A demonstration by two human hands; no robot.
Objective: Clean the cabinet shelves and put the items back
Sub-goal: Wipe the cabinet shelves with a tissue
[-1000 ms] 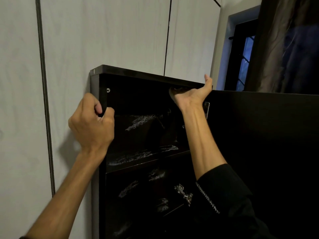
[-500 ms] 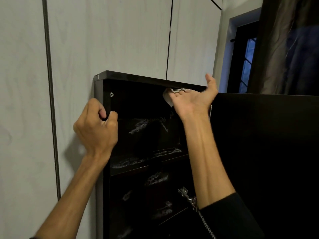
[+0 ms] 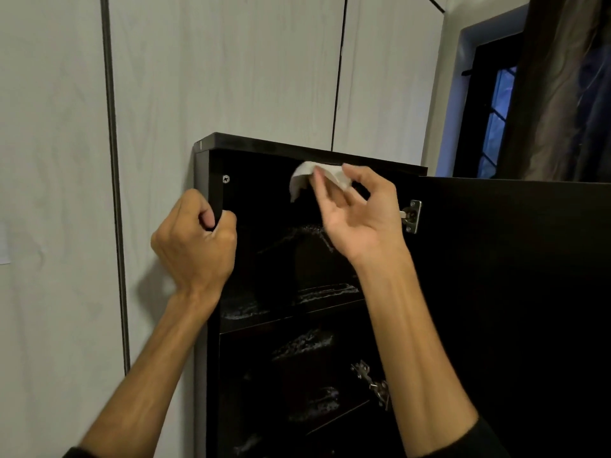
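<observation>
A tall black cabinet (image 3: 264, 150) stands against the pale wall with its door (image 3: 515, 292) swung open to the right. My left hand (image 3: 195, 246) grips the cabinet's left front edge, fingers curled round it. My right hand (image 3: 357, 213) is raised under the top panel and pinches a small white cloth (image 3: 302, 176) between its fingertips, just below the panel's underside. The dark glossy shelves (image 3: 297, 312) inside show pale smeared streaks. No stored items are visible on them.
Pale wood-grain wall panels (image 3: 231, 67) rise behind and left of the cabinet. Two metal hinges (image 3: 411, 215) sit on the door side of the cabinet. A dark window with a bluish frame (image 3: 489, 104) and a curtain (image 3: 562, 87) are at the upper right.
My right hand has come away from the underside of the top panel and turned, now holding the cloth by the fingertips. The left hand keeps its grip on the cabinet edge.
</observation>
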